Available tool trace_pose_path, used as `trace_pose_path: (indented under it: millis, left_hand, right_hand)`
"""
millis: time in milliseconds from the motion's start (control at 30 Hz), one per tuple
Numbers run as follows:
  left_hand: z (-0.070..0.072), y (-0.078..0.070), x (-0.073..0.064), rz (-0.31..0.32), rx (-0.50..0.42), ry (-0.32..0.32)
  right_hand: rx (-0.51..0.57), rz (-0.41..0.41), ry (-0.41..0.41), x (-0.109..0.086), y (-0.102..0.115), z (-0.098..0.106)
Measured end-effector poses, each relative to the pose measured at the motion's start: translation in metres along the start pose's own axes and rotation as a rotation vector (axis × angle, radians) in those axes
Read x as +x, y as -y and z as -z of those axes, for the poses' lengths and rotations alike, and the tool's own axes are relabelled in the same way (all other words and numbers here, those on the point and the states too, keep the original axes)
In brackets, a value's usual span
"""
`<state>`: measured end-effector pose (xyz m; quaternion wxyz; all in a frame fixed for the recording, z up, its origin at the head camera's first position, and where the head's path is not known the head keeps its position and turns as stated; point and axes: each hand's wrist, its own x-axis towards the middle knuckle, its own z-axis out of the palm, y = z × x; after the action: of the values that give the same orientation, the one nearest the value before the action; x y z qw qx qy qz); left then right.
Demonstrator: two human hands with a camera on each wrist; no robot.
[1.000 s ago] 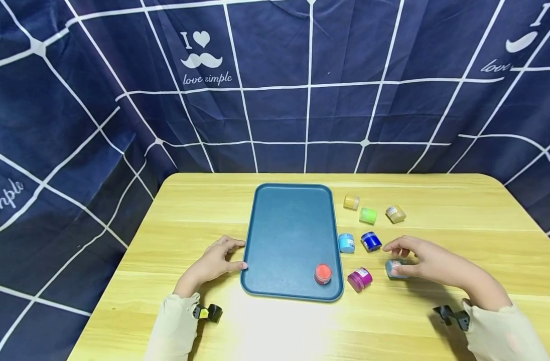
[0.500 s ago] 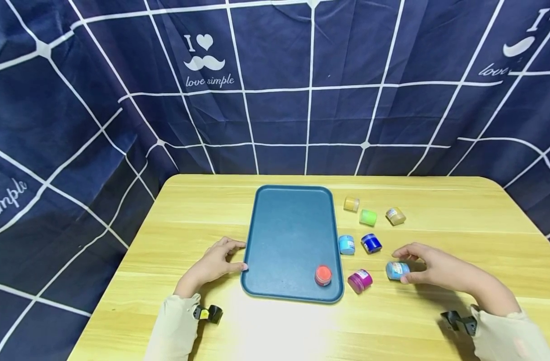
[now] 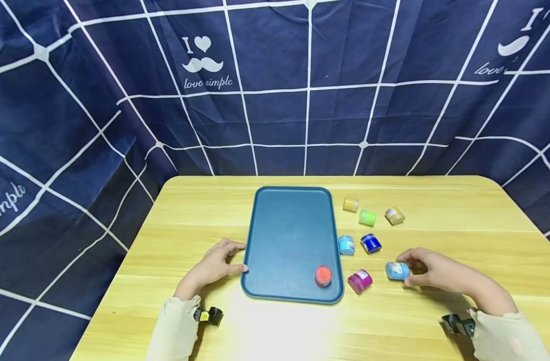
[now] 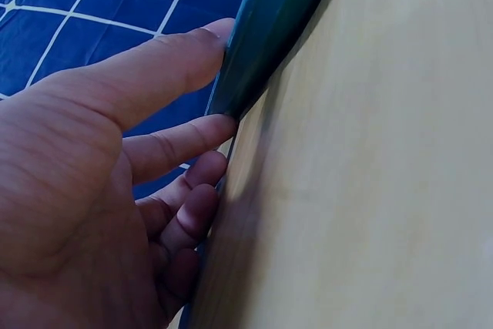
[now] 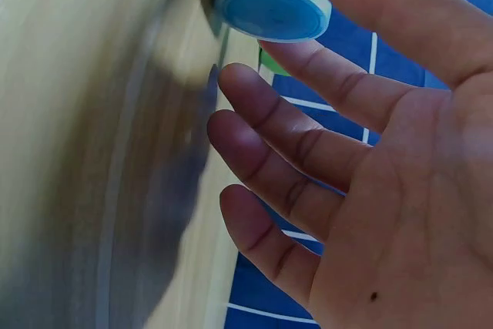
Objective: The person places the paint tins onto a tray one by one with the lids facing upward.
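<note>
In the head view, a dark teal tray (image 3: 290, 240) lies on the table. My left hand (image 3: 216, 260) is at its left edge, thumb tip on the rim and index fingertip against the side; the left wrist view shows these fingers (image 4: 173, 144) extended. To the right of the tray, my right hand (image 3: 442, 271) pinches a light blue paint jar (image 3: 397, 271) between thumb and index finger. That jar lies on its side, its flat round end (image 5: 273, 13) facing the right wrist camera. A red paint jar (image 3: 322, 276) stands upright in the tray's lower right corner.
A magenta jar (image 3: 360, 281), a dark blue jar (image 3: 371, 243) and another light blue jar (image 3: 346, 245) lie between tray and right hand. Farther back are green (image 3: 367, 217), yellow (image 3: 350, 204) and tan (image 3: 394, 215) jars. A navy curtain (image 3: 275, 120) hangs behind the table (image 3: 202, 210).
My right hand has drawn back slightly to the right and its thumb and index finger have closed on the light blue jar. The left hand has stayed at the tray's edge.
</note>
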<state>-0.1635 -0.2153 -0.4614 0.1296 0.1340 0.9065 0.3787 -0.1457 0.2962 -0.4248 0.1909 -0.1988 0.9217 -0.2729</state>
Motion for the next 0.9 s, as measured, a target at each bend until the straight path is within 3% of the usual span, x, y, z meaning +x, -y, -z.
trace_pose_path:
  millis: [400,900]
  left_hand:
    - [0.0014,-0.0036,-0.0003,0.013,-0.01,0.0]
    - [0.0018,-0.0076,-0.0017,0.022,-0.018,0.002]
  right_hand:
    - [0.023,-0.034,0.032,0.0028,0.0015,0.0028]
    - [0.009,-0.003,-0.031,-0.0034,0.0018,0.0027]
